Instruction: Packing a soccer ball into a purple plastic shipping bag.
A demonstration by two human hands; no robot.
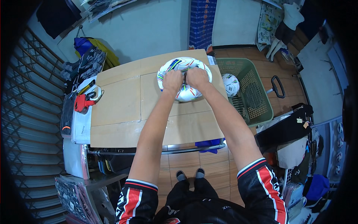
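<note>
A white ball (184, 97) with coloured streaks rests on a flattened cardboard sheet (117, 103). Its middle is pushed in, so the outline looks wide and ring-like. My left hand (172, 80) is curled into a fist against the left side of the hollow. Close beside it, my right hand (197, 77) presses into the ball the same way, knuckles forward. Both arms reach out straight. A narrow dark gap shows between the two fists; the undersides of the fingers are hidden.
A green plastic basket (265, 103) right of the cardboard holds another white ball (230, 85). A red tape dispenser (82, 103) and a tape roll (98, 93) lie at the left. A metal rail (179, 152) runs along the near edge. A black handle (278, 86) stands beyond the basket.
</note>
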